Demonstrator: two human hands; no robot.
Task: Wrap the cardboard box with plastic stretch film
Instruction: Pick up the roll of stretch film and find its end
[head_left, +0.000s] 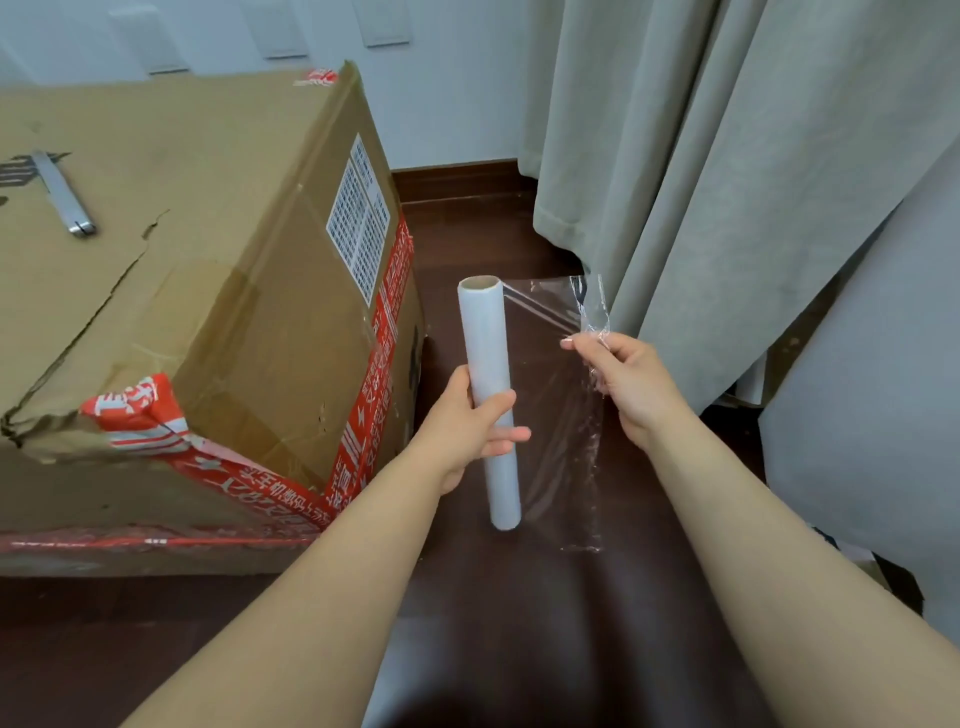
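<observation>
A large cardboard box (197, 291) with red printed tape and a white label stands on the dark floor at the left. My left hand (467, 421) grips a white roll of stretch film (488, 353), held upright just right of the box's corner. A clear sheet of film (550, 415) is pulled off the roll to the right. My right hand (623, 379) pinches the crumpled free edge of that sheet, about a hand's width from the roll.
A metal utility knife (65, 195) lies on the box top at the far left. Grey curtains (701, 156) hang at the right, reaching the dark wooden floor (519, 597). A white wall with a dark baseboard is behind.
</observation>
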